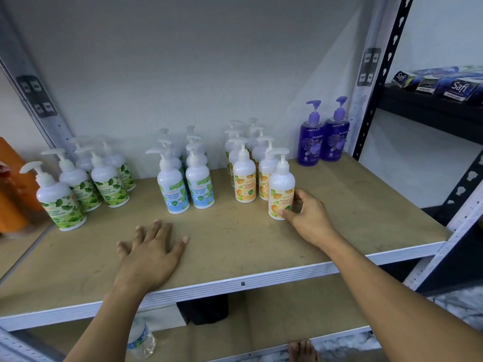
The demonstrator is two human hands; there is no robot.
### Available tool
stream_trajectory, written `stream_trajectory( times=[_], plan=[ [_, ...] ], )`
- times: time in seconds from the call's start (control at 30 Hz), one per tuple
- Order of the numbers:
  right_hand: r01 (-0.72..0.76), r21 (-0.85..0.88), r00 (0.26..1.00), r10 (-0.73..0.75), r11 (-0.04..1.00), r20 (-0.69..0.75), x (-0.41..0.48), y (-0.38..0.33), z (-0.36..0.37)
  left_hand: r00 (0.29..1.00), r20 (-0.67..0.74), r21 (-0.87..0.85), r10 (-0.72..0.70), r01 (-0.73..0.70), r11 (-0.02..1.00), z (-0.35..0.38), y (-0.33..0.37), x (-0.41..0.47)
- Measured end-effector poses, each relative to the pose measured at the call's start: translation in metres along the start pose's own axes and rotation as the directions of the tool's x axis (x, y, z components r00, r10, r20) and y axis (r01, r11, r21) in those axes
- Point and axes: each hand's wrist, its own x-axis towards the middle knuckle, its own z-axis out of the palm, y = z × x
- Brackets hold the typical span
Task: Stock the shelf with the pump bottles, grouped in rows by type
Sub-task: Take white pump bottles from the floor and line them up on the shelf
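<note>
Shelf [339,205]: a tan board in a white metal frame, carrying all the pump bottles towards its back half.

Green-leaf bottles [107,184]: standing upright at the far left in two rows running front to back, the front one nearest the shelf's left edge.

Mint bottles [200,184]: blue-and-green labels, standing in two rows left of centre, well apart from the green-leaf group.

Orange group [244,178]: white bottles with orange fruit labels, standing in two rows right of centre.

Orange-label bottle [281,186]: standing upright on the shelf at the front of the right-hand orange row, just in front of its neighbour, pump spout pointing left.

Purple bottles [324,139]: two, standing side by side and touching at the back right corner.

Right hand [307,215]: reaching in from the lower right with the forearm crossing the shelf's front rail; the thumb is pressing on the label's lower front and the fingers are curling round the orange-label bottle's right side, gripping it low.

Left hand [150,246]: lying palm down on bare board at front centre, fingers straight and spread, holding nothing, well apart from the right hand.

Boxes [457,87]: blue cartons lying on a black rack [428,108] to the right.

Water bottle [141,340]: clear, sitting on the lower shelf.
</note>
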Motion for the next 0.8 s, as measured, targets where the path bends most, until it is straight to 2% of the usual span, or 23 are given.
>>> stream_trajectory(
  times=[0.53,0.67,0.73,0.8],
  plan=[
    [-0.02,0.009,1.0,0.02,1.0,0.015,-0.001,-0.001,-0.001,1.0,-0.001,0.009,0.001,-0.001,1.0,0.0,0.0,0.0],
    [-0.044,0.012,0.999,0.045,0.999,-0.025,-0.008,-0.001,-0.001,1.0,0.001,0.009,-0.002,0.002,1.0,0.0,0.001,-0.002],
    [-0.084,-0.054,0.995,0.08,0.995,-0.062,-0.013,-0.002,-0.004,1.0,0.007,0.006,0.003,-0.003,1.0,-0.001,0.004,-0.006],
    [-0.098,-0.216,0.994,0.086,0.971,-0.064,-0.022,-0.001,-0.008,1.0,0.024,0.007,0.016,-0.016,1.0,0.0,0.008,-0.012]
  ],
)
